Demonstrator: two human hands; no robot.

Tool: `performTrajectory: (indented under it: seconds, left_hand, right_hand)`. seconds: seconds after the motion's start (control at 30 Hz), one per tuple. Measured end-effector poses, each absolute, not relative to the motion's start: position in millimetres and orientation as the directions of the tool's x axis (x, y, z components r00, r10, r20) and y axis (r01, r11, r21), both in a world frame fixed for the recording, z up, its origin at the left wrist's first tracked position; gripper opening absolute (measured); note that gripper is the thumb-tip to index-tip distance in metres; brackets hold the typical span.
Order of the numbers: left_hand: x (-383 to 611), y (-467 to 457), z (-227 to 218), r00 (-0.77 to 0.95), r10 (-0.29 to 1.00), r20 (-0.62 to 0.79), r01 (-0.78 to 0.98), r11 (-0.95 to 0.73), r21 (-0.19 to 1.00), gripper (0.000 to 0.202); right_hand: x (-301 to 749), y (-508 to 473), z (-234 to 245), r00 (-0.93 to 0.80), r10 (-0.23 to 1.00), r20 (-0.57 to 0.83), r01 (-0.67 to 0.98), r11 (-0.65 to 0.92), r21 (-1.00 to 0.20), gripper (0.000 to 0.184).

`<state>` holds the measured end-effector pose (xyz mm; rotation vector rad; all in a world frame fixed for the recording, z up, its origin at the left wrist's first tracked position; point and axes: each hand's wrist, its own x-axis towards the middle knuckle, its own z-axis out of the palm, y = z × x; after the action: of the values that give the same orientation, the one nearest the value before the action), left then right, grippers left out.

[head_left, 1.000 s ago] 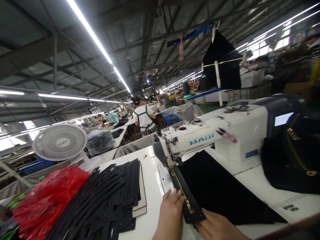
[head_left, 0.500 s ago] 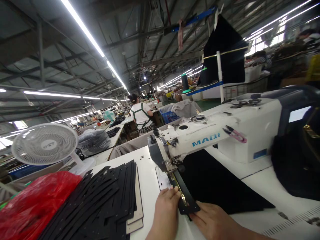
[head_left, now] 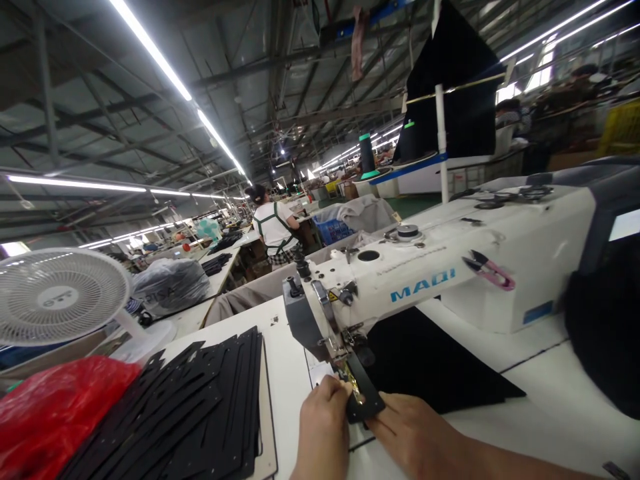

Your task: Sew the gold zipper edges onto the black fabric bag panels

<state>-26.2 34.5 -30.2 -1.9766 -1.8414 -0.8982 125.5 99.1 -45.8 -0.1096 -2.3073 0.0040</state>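
Observation:
A white MAQI sewing machine (head_left: 440,273) stands on the white table (head_left: 540,393). Under its presser foot lies a narrow black strip with a gold zipper (head_left: 363,393), joined to a wide black fabric panel (head_left: 435,367). My left hand (head_left: 323,433) rests on the table with its fingertips pressed against the strip's left edge. From the right, my right hand (head_left: 415,437) lies flat with its fingers on the strip's near end. Both hands press the piece down close to the needle.
A stack of black cut strips (head_left: 195,413) lies left of the machine, beside a red plastic bag (head_left: 50,413) and a white fan (head_left: 57,297). Pink thread snips (head_left: 490,270) sit on the machine arm. A person in a white shirt (head_left: 273,227) works at a far table.
The strip has fed away under the presser foot, so less of it shows in front. Both hands followed it toward the needle. The view shifted left and nearer.

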Motion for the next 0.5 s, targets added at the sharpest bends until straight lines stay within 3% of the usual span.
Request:
performTrajectory:
  seconds: [0.1,0.2,0.27,0.33,0.4,0.5]
  left_hand:
    - [-23.8,33.5,-21.6,-0.056,0.803,0.594,0.944,-0.151,0.293,0.028]
    - [-19.7,24.3,-4.8,-0.114,0.853,0.509,0.855,-0.176,0.487,0.027]
    - [-17.3,15.3,3.6,-0.228,0.863,0.452,0.802,-0.097,0.59,0.016]
    - [-15.2,6.4,5.2,-0.383,0.844,0.375,0.762,0.059,0.645,0.009]
    - [-12.4,-1.1,1.4,-0.473,0.834,0.283,0.724,0.185,0.665,0.026]
    - [-5.9,-9.5,-6.0,-0.455,0.855,0.247,0.722,0.192,0.664,0.036]
  right_hand:
    - [128.4,98.0,-36.4,-0.692,0.127,0.71,0.077,0.992,-0.102,0.026]
    - [130.9,97.6,-12.8,-0.729,0.203,0.654,0.157,0.979,-0.13,0.015]
    - [128.3,99.1,4.8,-0.745,0.329,0.58,0.294,0.943,-0.157,0.006]
    - [123.1,102.1,19.4,-0.778,0.417,0.47,0.376,0.908,-0.183,0.013]
    - [117.9,105.9,28.3,-0.827,0.411,0.385,0.364,0.912,-0.191,0.009]
    - [114.6,110.6,32.0,-0.863,0.34,0.373,0.29,0.939,-0.185,0.013]
